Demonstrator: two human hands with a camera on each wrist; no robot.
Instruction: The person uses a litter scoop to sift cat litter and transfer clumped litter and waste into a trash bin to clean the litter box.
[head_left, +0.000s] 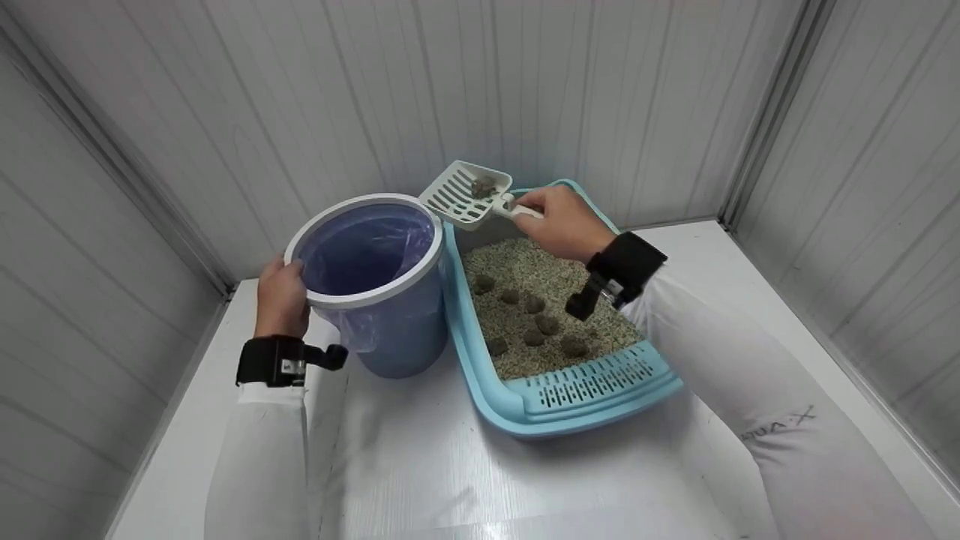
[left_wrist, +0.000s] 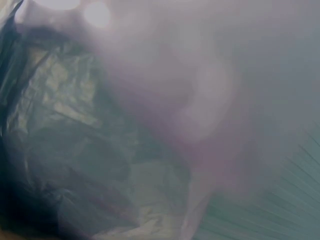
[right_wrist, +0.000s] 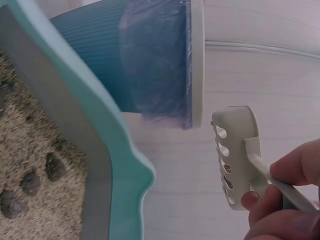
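Observation:
My right hand (head_left: 564,221) grips the handle of a white slotted scoop (head_left: 466,195), held in the air between the bin and the far end of the litter box. A brown clump (head_left: 482,187) lies in the scoop. In the right wrist view my fingers (right_wrist: 292,170) curl round the scoop (right_wrist: 236,155) handle. My left hand (head_left: 282,298) holds the white rim of a blue bin (head_left: 373,285) lined with a plastic bag. The light blue litter box (head_left: 559,397) holds pale litter and several brown clumps (head_left: 546,324). The left wrist view is blurred, showing only crinkled bag plastic (left_wrist: 80,150).
Bin and litter box stand side by side on a white floor (head_left: 420,465), in a corner of white panelled walls (head_left: 600,90). Open floor lies in front of both and to the right of the box.

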